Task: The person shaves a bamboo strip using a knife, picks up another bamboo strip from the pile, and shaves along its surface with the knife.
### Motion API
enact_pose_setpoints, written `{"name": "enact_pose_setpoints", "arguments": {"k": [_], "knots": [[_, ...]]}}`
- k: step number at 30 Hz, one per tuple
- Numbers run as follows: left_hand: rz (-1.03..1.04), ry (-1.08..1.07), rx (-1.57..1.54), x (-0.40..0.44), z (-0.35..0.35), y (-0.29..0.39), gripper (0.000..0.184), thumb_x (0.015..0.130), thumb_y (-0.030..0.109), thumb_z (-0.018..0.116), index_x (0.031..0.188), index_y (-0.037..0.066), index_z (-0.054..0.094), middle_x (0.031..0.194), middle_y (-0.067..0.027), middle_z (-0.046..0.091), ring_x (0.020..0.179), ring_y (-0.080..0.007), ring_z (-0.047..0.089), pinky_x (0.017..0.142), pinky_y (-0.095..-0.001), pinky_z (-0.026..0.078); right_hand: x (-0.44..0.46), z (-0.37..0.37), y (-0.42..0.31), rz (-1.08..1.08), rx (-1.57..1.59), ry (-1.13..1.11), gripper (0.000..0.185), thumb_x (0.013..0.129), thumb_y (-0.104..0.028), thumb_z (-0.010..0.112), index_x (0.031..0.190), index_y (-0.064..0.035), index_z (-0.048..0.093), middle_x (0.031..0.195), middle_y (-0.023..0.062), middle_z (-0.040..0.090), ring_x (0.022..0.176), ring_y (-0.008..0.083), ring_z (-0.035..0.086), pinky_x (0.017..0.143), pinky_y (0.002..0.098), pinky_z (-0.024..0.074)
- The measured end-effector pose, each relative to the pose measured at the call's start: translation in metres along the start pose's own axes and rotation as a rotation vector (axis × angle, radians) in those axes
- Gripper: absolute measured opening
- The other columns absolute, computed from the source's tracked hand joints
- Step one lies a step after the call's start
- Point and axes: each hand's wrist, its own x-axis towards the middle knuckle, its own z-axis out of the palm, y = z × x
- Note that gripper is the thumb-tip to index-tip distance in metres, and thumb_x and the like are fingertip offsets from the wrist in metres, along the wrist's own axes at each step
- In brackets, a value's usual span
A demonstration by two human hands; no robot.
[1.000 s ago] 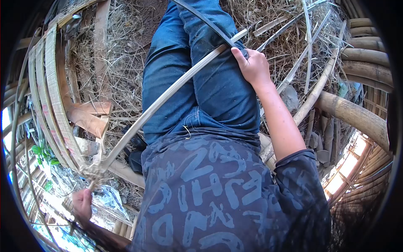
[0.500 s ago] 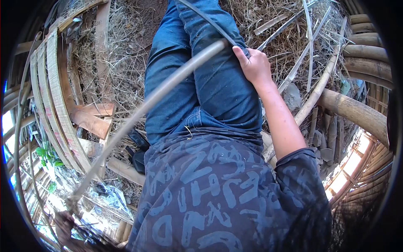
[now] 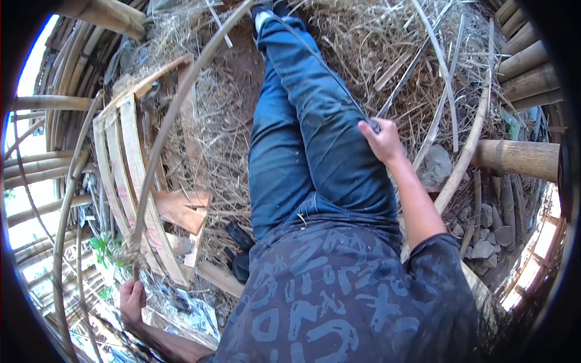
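Looks like the person's mid-job on a long pale strip [image 3: 160,140], maybe paused between strokes: the left hand [image 3: 132,297] has its fingers wrapped tight round the frayed low end, and the strip arcs up past the knees. The right hand [image 3: 381,140] sits by the thigh, fingers closed round a dark-handled blade [image 3: 376,126] lying along the jeans [image 3: 339,154]. Imo the next move calls for a steady strip and the edge kept off that leg. Container-wise, there's crumpled clear plastic [image 3: 196,311], possibly a bag; can't tell what's inside.
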Motion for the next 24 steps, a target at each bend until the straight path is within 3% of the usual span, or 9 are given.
{"name": "enact_pose_setpoints", "arguments": {"k": [2, 5, 9, 11, 13, 15, 20, 23, 24], "knots": [[0.055, -0.048, 0.046, 0.026, 0.033, 0.017, 0.028, 0.098, 0.023, 0.056, 0.076, 0.006, 0.055, 0.056, 0.0054, 0.043, 0.046, -0.003, 0.037, 0.041, -0.0211, 0.027, -0.01, -0.006, -0.002, 0.067, 0.121, -0.012, 0.052, 0.077, -0.047, 0.078, 0.069, 0.0011, 0.06, 0.057, 0.0001, 0.052, 0.057, 0.0077, 0.042, 0.053, 0.0295, 0.0388], [0.28, 0.016, 0.153, 0.059, 0.112, 0.031, 0.026, 0.097, 0.021, 0.058, 0.085, -0.001, 0.064, 0.062, 0.0026, 0.049, 0.057, -0.0061, 0.046, 0.05, -0.0248, 0.036, -0.024, -0.014, -0.01, 0.141, 0.23, 0.076, 0.041, 0.079, -0.032, 0.08, 0.062, -0.0039, 0.055, 0.056, -0.0043, 0.048, 0.056, 0.0055, 0.038, 0.051, 0.0276, 0.0348], [0.512, 0.081, 0.297, 0.079, 0.228, 0.04, 0.019, 0.093, 0.021, 0.059, 0.095, 0.002, 0.063, 0.066, -0.014, 0.06, 0.061, -0.027, 0.058, 0.056, -0.0386, 0.042, -0.035, -0.026, -0.018, 0.181, 0.316, 0.098, 0.034, 0.083, -0.019, 0.075, 0.062, -0.0074, 0.052, 0.054, -0.0046, 0.049, 0.047, 0.0039, 0.043, 0.045, 0.0241, 0.0336], [0.351, -0.029, 0.37, 0.072, 0.267, 0.06, 0.019, 0.094, 0.023, 0.057, 0.092, 0.003, 0.06, 0.072, -0.0227, 0.06, 0.067, -0.0402, 0.059, 0.059, -0.045, 0.044, -0.036, -0.027, -0.022, 0.208, 0.379, 0.156, 0.031, 0.084, -0.016, 0.073, 0.063, -0.0069, 0.052, 0.053, -0.0033, 0.05, 0.043, 0.006, 0.047, 0.042, 0.0246, 0.036], [0.373, -0.087, 0.36, 0.072, 0.301, 0.062, 0.023, 0.094, 0.024, 0.056, 0.087, 0.002, 0.055, 0.072, -0.0241, 0.06, 0.071, -0.0442, 0.059, 0.06, -0.0479, 0.045, -0.031, -0.025, -0.029, 0.183, 0.354, 0.155, 0.026, 0.083, -0.012, 0.07, 0.065, -0.0063, 0.052, 0.053, -0.003, 0.051, 0.042, 0.0071, 0.049, 0.041, 0.0251, 0.0382], [0.523, -0.095, 0.196, 0.079, 0.333, 0.045, 0.026, 0.095, 0.025, 0.056, 0.084, 0.002, 0.052, 0.069, -0.0248, 0.059, 0.071, -0.046, 0.06, 0.06, -0.0523, 0.044, -0.027, -0.024, -0.042, 0.201, 0.312, 0.091, 0.025, 0.082, -0.01, 0.068, 0.064, -0.0063, 0.051, 0.054, -0.0037, 0.05, 0.045, 0.0054, 0.047, 0.043, 0.0242, 0.0366], [0.638, 0.004, 0.349, 0.093, 0.353, 0.04, 0.024, 0.095, 0.025, 0.057, 0.084, 0.004, 0.054, 0.06, -0.0224, 0.059, 0.06, -0.0428, 0.06, 0.054, -0.0523, 0.046, -0.009, -0.011, -0.043, 0.131, 0.134, -0.063, 0.021, 0.076, -0.013, 0.072, 0.07, -0.0013, 0.056, 0.058, -0.0012, 0.05, 0.055, 0.0072, 0.042, 0.051, 0.0278, 0.037], [0.727, 0.001, 0.398, 0.098, 0.353, 0.041, 0.024, 0.093, 0.024, 0.059, 0.08, 0.005, 0.053, 0.059, -0.0205, 0.059, 0.057, -0.0414, 0.06, 0.051, -0.0502, 0.047, -0.001, -0.008, -0.071, 0.051, 0.013, -0.154, 0.026, 0.077, -0.02, 0.075, 0.074, 0.0002, 0.06, 0.056, 0.0006, 0.054, 0.053, 0.008, 0.045, 0.049, 0.03, 0.0381], [0.713, 0.01, 0.383, 0.099, 0.353, 0.042, 0.024, 0.093, 0.024, 0.059, 0.08, 0.005, 0.053, 0.059, -0.0205, 0.059, 0.057, -0.0414, 0.06, 0.051, -0.0502, 0.047, 0.001, -0.006, -0.074, 0.042, -0.041, -0.206, 0.033, 0.081, -0.029, 0.074, 0.077, 0.0012, 0.062, 0.054, 0.0059, 0.055, 0.049, 0.0143, 0.048, 0.049, 0.0329, 0.0396]]}}
